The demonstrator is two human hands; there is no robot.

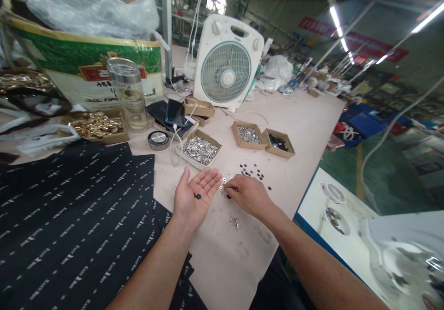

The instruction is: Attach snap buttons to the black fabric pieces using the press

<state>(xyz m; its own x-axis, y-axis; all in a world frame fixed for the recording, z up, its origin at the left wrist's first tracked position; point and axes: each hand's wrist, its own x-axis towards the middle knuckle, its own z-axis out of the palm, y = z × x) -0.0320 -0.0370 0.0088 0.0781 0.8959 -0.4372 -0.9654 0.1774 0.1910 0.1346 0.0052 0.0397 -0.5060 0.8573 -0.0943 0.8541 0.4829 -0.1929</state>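
My left hand [194, 195] is palm up with its fingers stretched out. A small black snap cap [198, 196] lies loose on its palm, with another dark bit beside it. Close by on the right, my right hand [250, 194] points down at the table, thumb and fingertips pinched together. What the pinch holds, if anything, is too small to make out. Small silver rings [222, 189] are scattered at those fingertips. Beyond the hand lie several loose black caps [247, 173]. Nearer to me is a little heap of silver rings [235, 221].
Cardboard trays hold silver pieces [201, 150], more silver pieces [249, 135], black caps [278, 142] and gold fittings [97, 125]. Behind them stand a box fan [227, 65], a glass bottle [130, 97] and a phone [175, 112]. Black printed fabric [76, 227] covers the left; a white machine [402, 250] is right.
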